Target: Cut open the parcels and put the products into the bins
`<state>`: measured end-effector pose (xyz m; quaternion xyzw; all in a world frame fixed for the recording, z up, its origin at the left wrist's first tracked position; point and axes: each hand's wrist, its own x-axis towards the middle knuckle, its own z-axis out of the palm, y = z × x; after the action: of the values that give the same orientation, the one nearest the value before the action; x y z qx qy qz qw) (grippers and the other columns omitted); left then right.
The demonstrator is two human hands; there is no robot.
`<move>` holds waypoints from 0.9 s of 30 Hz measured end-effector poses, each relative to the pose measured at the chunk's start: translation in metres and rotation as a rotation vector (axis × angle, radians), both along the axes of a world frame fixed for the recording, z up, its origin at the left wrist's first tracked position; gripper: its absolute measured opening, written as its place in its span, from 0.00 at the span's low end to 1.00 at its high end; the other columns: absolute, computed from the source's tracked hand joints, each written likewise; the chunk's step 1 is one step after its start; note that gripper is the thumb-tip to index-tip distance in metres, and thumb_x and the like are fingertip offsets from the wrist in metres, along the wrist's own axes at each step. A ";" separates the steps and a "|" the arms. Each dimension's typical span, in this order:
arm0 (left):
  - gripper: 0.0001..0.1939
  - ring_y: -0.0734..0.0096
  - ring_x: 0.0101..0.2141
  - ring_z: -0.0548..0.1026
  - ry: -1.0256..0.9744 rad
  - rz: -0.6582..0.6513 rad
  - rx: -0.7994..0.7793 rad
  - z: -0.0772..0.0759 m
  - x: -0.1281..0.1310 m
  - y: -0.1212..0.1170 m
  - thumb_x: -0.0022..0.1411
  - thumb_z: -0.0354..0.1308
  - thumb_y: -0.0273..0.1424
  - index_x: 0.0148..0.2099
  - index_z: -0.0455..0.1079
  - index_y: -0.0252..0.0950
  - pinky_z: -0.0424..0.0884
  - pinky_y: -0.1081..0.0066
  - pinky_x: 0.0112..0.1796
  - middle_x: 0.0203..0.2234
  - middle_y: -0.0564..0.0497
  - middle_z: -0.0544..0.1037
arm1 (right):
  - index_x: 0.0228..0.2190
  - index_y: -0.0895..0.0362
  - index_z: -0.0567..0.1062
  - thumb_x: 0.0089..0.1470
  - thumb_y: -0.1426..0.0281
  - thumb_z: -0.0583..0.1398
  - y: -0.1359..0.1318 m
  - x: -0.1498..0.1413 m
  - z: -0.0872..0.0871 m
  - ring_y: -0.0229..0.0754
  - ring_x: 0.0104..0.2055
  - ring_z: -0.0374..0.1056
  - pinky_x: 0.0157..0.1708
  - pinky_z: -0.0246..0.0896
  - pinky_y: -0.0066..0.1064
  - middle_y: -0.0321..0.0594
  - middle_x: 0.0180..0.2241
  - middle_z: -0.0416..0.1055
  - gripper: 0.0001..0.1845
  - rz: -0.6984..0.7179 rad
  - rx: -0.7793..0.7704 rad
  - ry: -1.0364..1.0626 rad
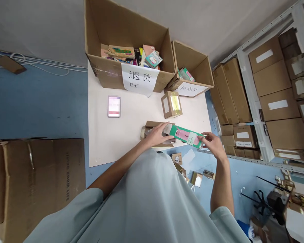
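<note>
Between my two hands is a long green retail box (184, 135) with a pink item pictured or showing on its face. My left hand (157, 135) grips its left end, fingers and thumb closed on it. On the other end, my right hand (212, 144) pinches the corner with the thumb on top. Just under my left hand lies an opened brown carton (152, 124), its inside partly hidden by the hand. A small closed cardboard box (171, 104) with a white and a yellow label stands behind it on the white table (108, 145).
Two large open cartons stand at the table's back: a left one (108, 77) full of small goods, a smaller right one (202, 76). A phone-like blurred object (114, 106) lies left. Shelves of boxes (278, 104) rise at right. Small empty boxes (197, 179) litter the floor.
</note>
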<state>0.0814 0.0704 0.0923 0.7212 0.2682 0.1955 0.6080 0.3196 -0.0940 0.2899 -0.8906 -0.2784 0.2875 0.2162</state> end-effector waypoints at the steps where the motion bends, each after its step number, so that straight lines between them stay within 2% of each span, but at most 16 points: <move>1: 0.46 0.47 0.67 0.77 -0.035 0.022 -0.109 0.000 0.004 0.000 0.68 0.72 0.50 0.79 0.63 0.41 0.76 0.55 0.65 0.74 0.38 0.72 | 0.42 0.53 0.82 0.47 0.42 0.74 -0.007 -0.001 0.002 0.48 0.37 0.76 0.32 0.78 0.36 0.38 0.32 0.79 0.32 -0.039 0.049 0.052; 3: 0.44 0.47 0.66 0.79 -0.119 0.042 -0.290 0.001 0.012 0.004 0.69 0.69 0.51 0.78 0.64 0.38 0.78 0.54 0.64 0.72 0.36 0.74 | 0.42 0.53 0.83 0.46 0.41 0.75 -0.019 -0.003 0.003 0.49 0.40 0.77 0.31 0.80 0.36 0.40 0.36 0.81 0.33 -0.099 0.142 0.127; 6: 0.41 0.46 0.70 0.74 -0.261 0.053 -0.398 0.010 0.019 0.017 0.69 0.67 0.58 0.73 0.72 0.38 0.73 0.53 0.68 0.70 0.38 0.77 | 0.44 0.53 0.83 0.48 0.41 0.74 -0.030 -0.007 -0.010 0.50 0.42 0.79 0.32 0.82 0.36 0.42 0.40 0.83 0.33 -0.166 0.255 0.242; 9: 0.41 0.44 0.71 0.73 -0.350 0.050 -0.407 0.029 0.022 0.033 0.69 0.63 0.64 0.68 0.79 0.39 0.70 0.53 0.71 0.69 0.39 0.78 | 0.45 0.53 0.81 0.48 0.41 0.73 -0.028 -0.012 -0.039 0.54 0.43 0.82 0.34 0.83 0.40 0.46 0.43 0.85 0.33 -0.214 0.347 0.424; 11: 0.40 0.44 0.69 0.75 -0.370 0.051 -0.430 0.041 0.023 0.042 0.69 0.62 0.65 0.67 0.80 0.40 0.72 0.52 0.68 0.68 0.40 0.79 | 0.47 0.53 0.81 0.50 0.40 0.70 -0.021 -0.016 -0.061 0.57 0.46 0.83 0.35 0.84 0.43 0.48 0.47 0.86 0.34 -0.213 0.406 0.550; 14: 0.41 0.43 0.66 0.77 -0.361 0.075 -0.512 0.056 0.026 0.056 0.66 0.68 0.62 0.70 0.77 0.41 0.78 0.52 0.61 0.68 0.39 0.79 | 0.52 0.51 0.81 0.53 0.40 0.68 -0.008 -0.019 -0.092 0.58 0.47 0.84 0.34 0.85 0.44 0.47 0.49 0.86 0.35 -0.215 0.482 0.720; 19: 0.44 0.48 0.58 0.82 -0.414 0.137 -0.603 0.072 0.047 0.069 0.57 0.76 0.57 0.70 0.75 0.42 0.81 0.54 0.54 0.62 0.39 0.83 | 0.53 0.46 0.81 0.56 0.45 0.70 0.011 -0.023 -0.130 0.51 0.44 0.85 0.32 0.83 0.37 0.41 0.46 0.87 0.29 -0.282 0.573 1.050; 23: 0.44 0.49 0.54 0.84 -0.327 0.244 -0.578 0.086 0.076 0.074 0.53 0.79 0.56 0.66 0.77 0.41 0.81 0.55 0.52 0.52 0.41 0.87 | 0.58 0.50 0.80 0.60 0.37 0.65 0.020 -0.021 -0.141 0.59 0.53 0.85 0.36 0.85 0.42 0.50 0.52 0.86 0.38 -0.174 0.506 1.217; 25: 0.43 0.49 0.53 0.85 -0.261 0.330 -0.554 0.093 0.092 0.076 0.49 0.81 0.55 0.62 0.79 0.39 0.82 0.56 0.51 0.50 0.41 0.88 | 0.62 0.52 0.78 0.62 0.35 0.63 0.018 -0.012 -0.139 0.60 0.57 0.83 0.40 0.86 0.45 0.53 0.57 0.84 0.42 -0.140 0.499 1.140; 27: 0.42 0.49 0.52 0.85 -0.216 0.410 -0.511 0.099 0.108 0.076 0.47 0.82 0.54 0.59 0.80 0.38 0.82 0.57 0.49 0.51 0.41 0.88 | 0.68 0.49 0.73 0.64 0.36 0.63 0.012 0.003 -0.134 0.59 0.60 0.81 0.46 0.86 0.47 0.52 0.65 0.79 0.43 -0.127 0.547 0.948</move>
<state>0.1897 0.1466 0.1916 0.4518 0.3819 0.3155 0.7419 0.3228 -0.0818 0.1556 -0.5901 -0.1606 0.5607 0.5583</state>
